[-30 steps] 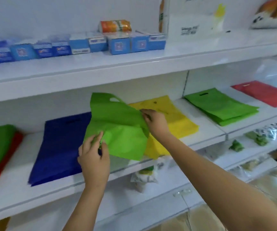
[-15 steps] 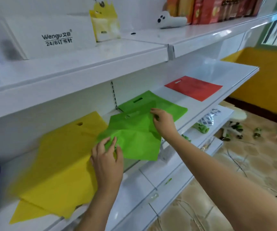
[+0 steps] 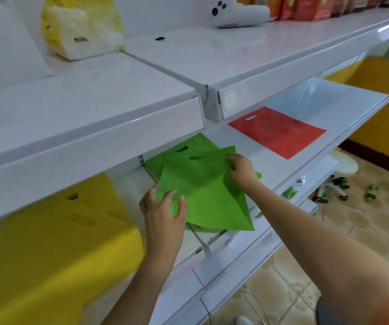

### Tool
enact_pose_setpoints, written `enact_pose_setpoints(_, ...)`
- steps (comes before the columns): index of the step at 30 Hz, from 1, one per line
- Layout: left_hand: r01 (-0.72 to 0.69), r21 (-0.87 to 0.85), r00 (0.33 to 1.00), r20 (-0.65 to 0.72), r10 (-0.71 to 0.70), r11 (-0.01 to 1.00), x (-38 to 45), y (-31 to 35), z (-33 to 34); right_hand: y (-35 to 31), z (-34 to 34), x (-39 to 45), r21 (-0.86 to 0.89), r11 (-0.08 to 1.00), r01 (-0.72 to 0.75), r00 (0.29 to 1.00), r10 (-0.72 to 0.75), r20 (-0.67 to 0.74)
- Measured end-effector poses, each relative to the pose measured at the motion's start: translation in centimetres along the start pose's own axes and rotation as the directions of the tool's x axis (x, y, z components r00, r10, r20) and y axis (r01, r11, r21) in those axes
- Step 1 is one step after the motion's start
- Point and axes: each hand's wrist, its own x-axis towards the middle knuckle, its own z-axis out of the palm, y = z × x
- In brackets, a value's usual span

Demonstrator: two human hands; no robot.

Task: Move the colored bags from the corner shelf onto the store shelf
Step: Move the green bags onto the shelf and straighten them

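Holding 1 green bag point(image 3: 203, 184) over the green pile point(image 3: 177, 148) on the store shelf point(image 3: 306, 146). Left hand point(image 3: 163, 209) pinching its near corner, right hand point(image 3: 241, 170) gripping its far edge. Not yet laid flat. Red bag point(image 3: 280, 132) already placed. Yellow bags point(image 3: 55, 242) maybe still to go.

A white toy with black spots point(image 3: 238, 12) lies on the top shelf and serves as the landmark. Left of it on the same shelf sits a yellow-and-white plastic packet point(image 3: 81, 26), and right of it stands a row of red and orange boxes point(image 3: 310, 7). Far below it and to the right, a round white stool point(image 3: 347, 163) stands on the tiled floor point(image 3: 364, 233), with small green items point(image 3: 371, 192) scattered just beside the stool.
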Motion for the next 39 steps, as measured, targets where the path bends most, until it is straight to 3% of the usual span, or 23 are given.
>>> enact_pose_setpoints(3, 0.156, -0.034, 0.988, 0.007, -0.156, 0.987, 0.7, 0.8, 2.1, 1.3, 0.0, 4.3, 0.049, 0.996, 0.071, 0.997, -0.072, 0.014)
enact_pose_setpoints(7, 0.317, -0.050, 0.948, 0.042, -0.315, 0.947, 0.4, 2.8, 4.4, 1.9, 1.0, 9.7, -0.010, 0.980, 0.198, 0.970, -0.194, 0.142)
enact_pose_setpoints(16, 0.406, 0.076, 0.892, 0.185, -0.413, 0.911, -1.3, 5.7, 8.2, 2.0, 3.2, 14.3, -0.004, 0.906, 0.424, 0.860, -0.402, 0.314)
enact_pose_setpoints(21, 0.410, 0.150, 0.880, 0.193, -0.434, 0.900, -1.6, 6.2, 9.9, 1.4, 3.7, 14.7, -0.097, 0.907, 0.409, 0.868, -0.354, 0.348)
enact_pose_setpoints(27, 0.437, 0.106, 0.880, 0.155, -0.449, 0.893, -1.5, 6.3, 10.6, 1.9, 2.2, 13.3, -0.083, 0.977, 0.195, 0.948, -0.166, 0.270)
enact_pose_setpoints(36, 0.398, 0.168, 0.898, 0.128, -0.420, 0.902, -1.3, 6.7, 11.6, 2.5, 2.0, 10.7, -0.277, 0.933, 0.231, 0.943, -0.144, 0.301)
enact_pose_setpoints(39, 0.424, 0.158, 0.888, 0.123, -0.444, 0.892, -1.2, 6.4, 11.2, 2.0, 2.2, 10.2, -0.264, 0.938, 0.224, 0.938, -0.134, 0.320)
